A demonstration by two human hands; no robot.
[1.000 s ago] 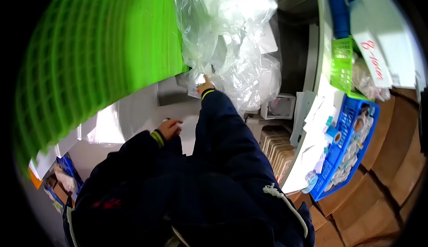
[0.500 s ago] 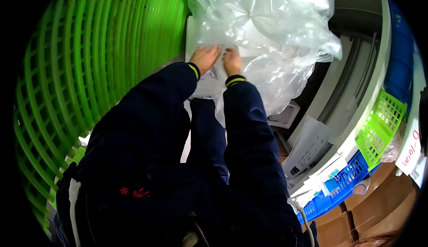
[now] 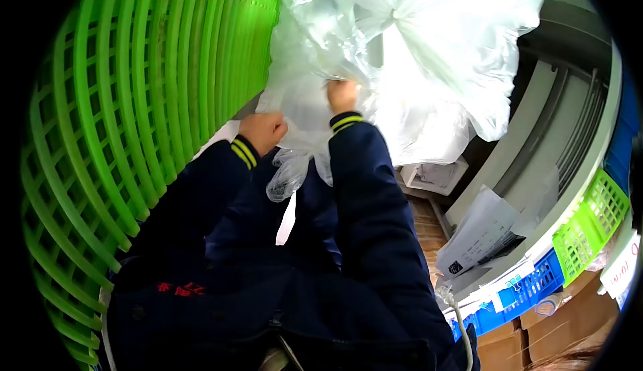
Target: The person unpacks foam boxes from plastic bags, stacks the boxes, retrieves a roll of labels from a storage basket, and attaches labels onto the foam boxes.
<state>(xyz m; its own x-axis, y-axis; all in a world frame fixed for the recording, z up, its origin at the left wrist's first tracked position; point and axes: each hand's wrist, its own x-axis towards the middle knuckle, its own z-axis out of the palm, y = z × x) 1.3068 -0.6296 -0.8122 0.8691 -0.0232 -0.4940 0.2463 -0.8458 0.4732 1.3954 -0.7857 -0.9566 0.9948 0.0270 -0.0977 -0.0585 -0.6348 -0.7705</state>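
A tall, bright green slatted plastic basket (image 3: 213, 69) curves along the left of a heap of clear, crinkled plastic bags (image 3: 429, 56); the basket's upper part is cut off. On the heap's near side I see a person's padded navy jacket (image 3: 281, 297), its red lettering too small to read. The heap's top is cut off too, and glare hides what lies inside. Beyond its near right side, a blue perforated plastic basket (image 3: 549, 270) is largely hidden, with a smaller lime-green plastic basket (image 3: 579, 250) beside it. Closer to the heap are white printed sheets (image 3: 479, 234), their text unclear, and a small white box (image 3: 429, 187) with contents I cannot make out.

The bags lie directly before the hands, which are apart. The right hand (image 3: 343, 95) is blurred against the heap's near part, fingertips obscured; the left hand (image 3: 262, 132) is curled at its left edge. Whether either grips the film, I cannot tell.
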